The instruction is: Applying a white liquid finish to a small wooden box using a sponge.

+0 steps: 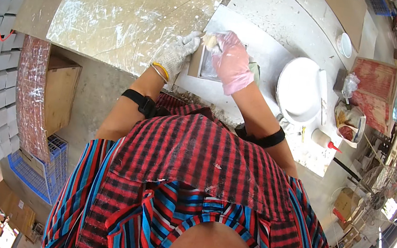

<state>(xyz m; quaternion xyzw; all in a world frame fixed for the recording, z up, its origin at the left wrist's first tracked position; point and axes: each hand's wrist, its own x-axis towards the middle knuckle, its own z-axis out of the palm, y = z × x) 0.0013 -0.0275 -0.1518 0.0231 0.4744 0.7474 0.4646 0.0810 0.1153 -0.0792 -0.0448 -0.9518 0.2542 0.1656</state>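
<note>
Just above the middle of the frame, the left hand [179, 52], in a white knitted glove with a yellow bangle at the wrist, grips the left edge of a small shallow square wooden tray [207, 65], fingers curled over its rim. The right hand [230, 58], in a thin pink glove, is clenched around a pale wad of cloth or sponge [211, 41] pressed at the tray's upper left corner. The tray rests on a grey paint-streaked work surface [277, 27], near its front edge. To the right of the hands stands a round white dome-shaped lid or bowl [298, 91], and further right, near the surface's edge, lie a white squeeze bottle with a red nozzle [323, 139] and a small tub with reddish contents [348, 132]. At lower left of the frame a blue plastic crate [38, 171] sits on the floor
</note>
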